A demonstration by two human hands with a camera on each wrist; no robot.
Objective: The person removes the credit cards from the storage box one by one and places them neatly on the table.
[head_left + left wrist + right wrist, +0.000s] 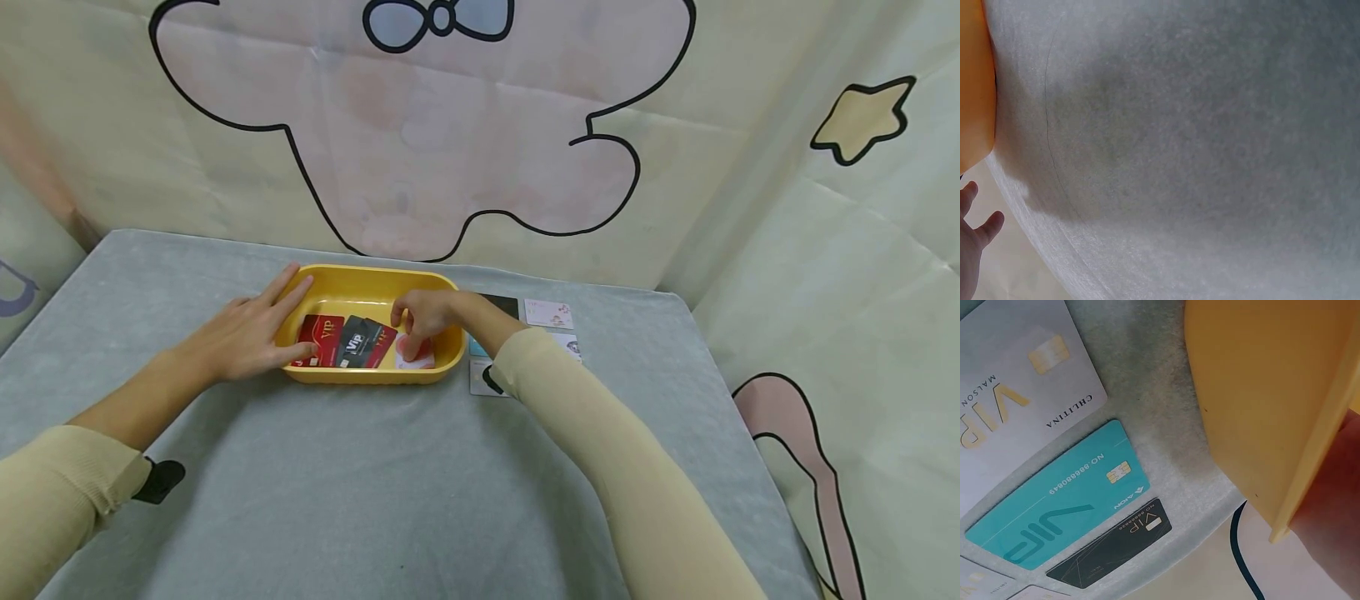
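Observation:
A yellow tray [375, 377] holds several cards: a red card [324, 342], a dark VIP card [352, 340], another red card [381, 343] partly beneath it, and a white card with a pinkish-red patch [425, 360]. My left hand [258, 329] rests at the tray's left end, fingers spread along the rim and thumb reaching over the near corner. Inside the tray's right part, my right hand [427, 315] bends its fingers above the white card, its thumb overlapping the card. I cannot tell whether it pinches the card. In the right wrist view the tray's wall mostly hides this hand.
Right of the tray, several cards lie in rows on the grey cloth-covered table [360, 500]: a teal card [1063, 494], a black card [1113, 544], a pale VIP card [1016, 387] and a white card [549, 313] among them. Behind the table hangs a printed curtain [465, 150].

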